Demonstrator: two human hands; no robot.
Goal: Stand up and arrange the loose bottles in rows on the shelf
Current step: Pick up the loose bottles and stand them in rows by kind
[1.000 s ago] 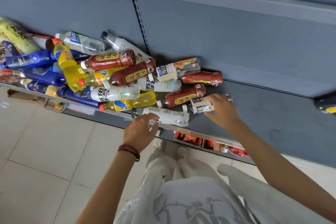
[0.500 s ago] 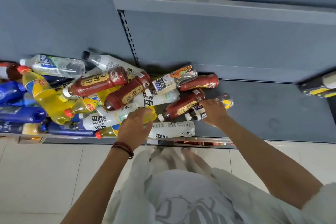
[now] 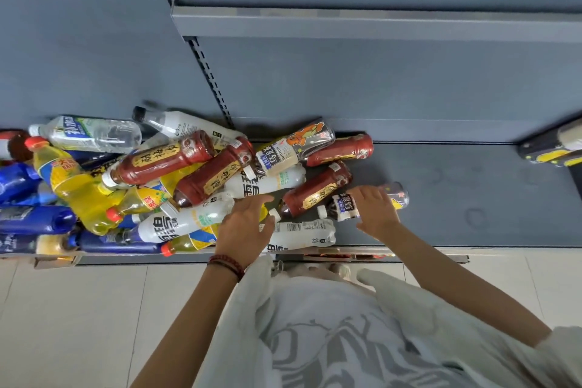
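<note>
On the shelf [image 3: 472, 198], a heap of bottles [image 3: 195, 173] lies on its sides across the left part, from the back wall to the front edge. At the heap's right end the front bottle [image 3: 304, 233] lies along the front edge, its left end under the left hand [image 3: 242, 230]. Just behind it and to the right, the end bottle [image 3: 345, 206] lies under the right hand [image 3: 376, 214]. A few things [image 3: 554, 148] sit at the far right edge, well apart from the heap. An upper shelf [image 3: 346, 25] hangs above.

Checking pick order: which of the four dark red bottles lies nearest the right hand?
The red bottle lying slantwise between the left hand and the right hand, base toward the right; the other three lie farther back or left.
</note>
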